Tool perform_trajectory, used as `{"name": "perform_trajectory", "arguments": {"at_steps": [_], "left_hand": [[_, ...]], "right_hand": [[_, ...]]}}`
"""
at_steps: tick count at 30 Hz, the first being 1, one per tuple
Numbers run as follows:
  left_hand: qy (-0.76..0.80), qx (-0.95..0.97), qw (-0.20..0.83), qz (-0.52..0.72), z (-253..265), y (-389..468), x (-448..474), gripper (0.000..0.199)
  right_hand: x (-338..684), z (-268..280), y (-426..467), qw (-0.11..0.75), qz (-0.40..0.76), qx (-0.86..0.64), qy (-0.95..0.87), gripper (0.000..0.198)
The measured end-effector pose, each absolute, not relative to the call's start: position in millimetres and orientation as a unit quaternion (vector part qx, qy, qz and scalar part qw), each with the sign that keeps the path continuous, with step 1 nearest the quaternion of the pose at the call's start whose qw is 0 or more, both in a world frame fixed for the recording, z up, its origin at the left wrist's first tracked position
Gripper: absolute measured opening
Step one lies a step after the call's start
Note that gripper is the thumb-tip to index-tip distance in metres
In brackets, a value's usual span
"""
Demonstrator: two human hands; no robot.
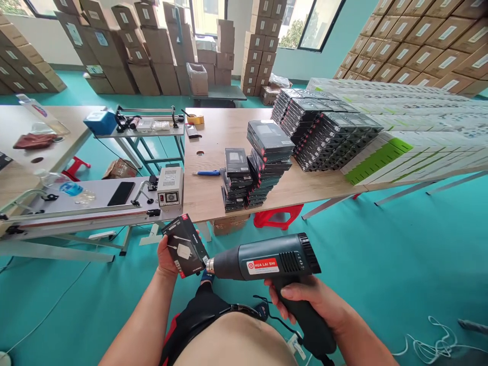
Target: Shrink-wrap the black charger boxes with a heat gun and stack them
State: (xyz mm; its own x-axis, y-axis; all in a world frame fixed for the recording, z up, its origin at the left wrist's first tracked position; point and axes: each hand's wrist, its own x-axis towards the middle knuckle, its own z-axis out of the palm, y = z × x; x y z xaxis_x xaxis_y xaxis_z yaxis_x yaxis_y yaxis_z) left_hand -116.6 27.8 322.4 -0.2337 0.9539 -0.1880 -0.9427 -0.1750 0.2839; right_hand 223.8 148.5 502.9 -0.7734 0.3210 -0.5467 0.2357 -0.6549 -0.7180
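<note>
My left hand is closed around a small black charger box with a white plug and cable printed on its front. The box is held tilted in front of the table's near edge. My right hand grips the handle of a dark heat gun bearing a red and white label. Its metal nozzle points left, close to the lower right corner of the box; whether the two touch I cannot tell. Several similar boxes stand in two short stacks on the wooden table beyond.
On the wooden table lie a blue-handled knife and a roll of yellow tape. Wrapped black boxes and white cartons fill its right side. At left, a sealing bench holds a phone and a control box. A red stool stands below.
</note>
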Motion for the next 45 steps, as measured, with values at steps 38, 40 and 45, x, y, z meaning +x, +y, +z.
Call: {"name": "perform_trajectory", "arguments": {"at_steps": [38,40,45], "left_hand": [[0.230,-0.047,0.695,0.679,327.2,46.2,-81.9,0.061],[0.231,-0.056,0.684,0.689,323.8,45.8,-82.1,0.057],[0.241,-0.065,0.679,0.690,319.1,45.0,-82.6,0.055]], "right_hand": [[147.6,500.2,174.8,0.021,0.745,-0.326,-0.581,0.026],[151.5,509.0,167.7,-0.076,0.742,-0.260,-0.613,0.016],[160.7,498.6,152.5,-0.028,0.774,-0.320,-0.545,0.020]]}}
